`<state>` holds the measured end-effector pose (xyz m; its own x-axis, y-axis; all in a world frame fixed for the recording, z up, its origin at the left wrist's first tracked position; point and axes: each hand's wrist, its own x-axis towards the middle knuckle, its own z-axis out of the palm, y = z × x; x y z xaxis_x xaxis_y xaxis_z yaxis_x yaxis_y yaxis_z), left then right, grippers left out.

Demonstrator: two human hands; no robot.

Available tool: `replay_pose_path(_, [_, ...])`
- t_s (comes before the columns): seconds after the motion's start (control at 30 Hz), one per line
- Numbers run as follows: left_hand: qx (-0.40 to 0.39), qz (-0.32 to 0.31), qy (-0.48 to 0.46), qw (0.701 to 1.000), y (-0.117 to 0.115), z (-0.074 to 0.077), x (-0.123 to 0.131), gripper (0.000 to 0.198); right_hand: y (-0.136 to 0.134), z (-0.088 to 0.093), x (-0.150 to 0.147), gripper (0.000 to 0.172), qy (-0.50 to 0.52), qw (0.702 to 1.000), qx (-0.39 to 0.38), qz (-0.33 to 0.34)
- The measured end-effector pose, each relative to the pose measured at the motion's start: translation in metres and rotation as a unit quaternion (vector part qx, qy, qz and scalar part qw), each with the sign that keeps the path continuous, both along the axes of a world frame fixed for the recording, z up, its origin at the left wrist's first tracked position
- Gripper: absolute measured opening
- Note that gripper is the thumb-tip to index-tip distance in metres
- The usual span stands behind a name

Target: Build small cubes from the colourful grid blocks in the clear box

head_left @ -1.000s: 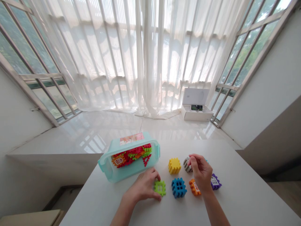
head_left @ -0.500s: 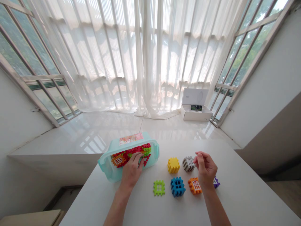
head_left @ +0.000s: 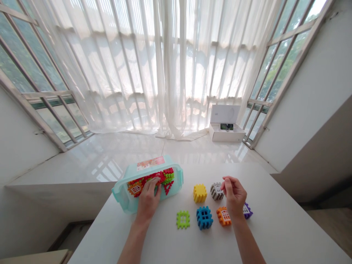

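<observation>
Five built cubes are set on the table: yellow cube, grey cube, blue cube, orange cube, purple cube. One green panel is laid flat, unjoined. Many loose pieces are left in the tub, where the left hand is sunk, its grasp hidden. The right hand is curled beside the grey cube; no hold can be told.

- Sticker on the far rim of the teal bin, left of centre: pink and white print, with lettering too small for me to read.
- White box on the far floor, to the right: I find no legible mark on its raised lid.
- Dark panel inside that box: a greenish patch, no characters I can make out.
- Readable words, brands, numbers or signs: none on my feed.
</observation>
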<state>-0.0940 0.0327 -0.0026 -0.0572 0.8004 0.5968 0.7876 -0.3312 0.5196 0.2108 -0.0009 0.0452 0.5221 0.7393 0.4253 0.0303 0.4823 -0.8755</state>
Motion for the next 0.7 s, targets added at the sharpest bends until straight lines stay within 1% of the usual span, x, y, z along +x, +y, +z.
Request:
replay_pose_path(0.1, [0.018, 0.019, -0.006, 1.000, -0.003, 0.003, 0.002, 0.021, 0.001, -0.001, 0.001, 0.031, -0.008, 1.000, 0.001, -0.003])
replay_pose_path(0.2, [0.015, 0.028, -0.029, 0.999, -0.006, 0.009, 0.006, 0.017, 0.001, -0.002, 0.002, 0.031, -0.019, 1.000, 0.001, -0.005])
replay_pose_path(0.3, [0.005, 0.038, -0.091, 0.995, -0.008, 0.013, 0.009, 0.016, 0.000, -0.002, 0.002, 0.031, -0.027, 1.000, 0.003, -0.008])
replay_pose_path(0.37, [-0.009, 0.028, -0.147, 0.989, -0.007, 0.014, 0.011, 0.018, -0.001, -0.001, 0.001, 0.030, -0.033, 0.999, 0.005, -0.006])
replay_pose_path(0.47, [-0.047, -0.019, -0.243, 0.969, -0.006, 0.015, 0.013, 0.025, -0.003, 0.000, -0.003, 0.027, -0.055, 0.998, -0.001, -0.005])
replay_pose_path(0.57, [-0.103, -0.092, -0.327, 0.935, -0.007, 0.018, 0.018, 0.037, -0.005, -0.003, -0.005, 0.023, -0.105, 0.994, 0.000, 0.000])
replay_pose_path(0.63, [-0.157, -0.142, -0.358, 0.909, -0.010, 0.021, 0.023, 0.042, -0.006, -0.005, -0.006, 0.020, -0.167, 0.986, 0.008, 0.013])
replay_pose_path(0.7, [-0.209, -0.186, -0.370, 0.886, -0.014, 0.023, 0.030, 0.043, -0.008, -0.007, -0.007, 0.017, -0.252, 0.967, 0.021, 0.028])
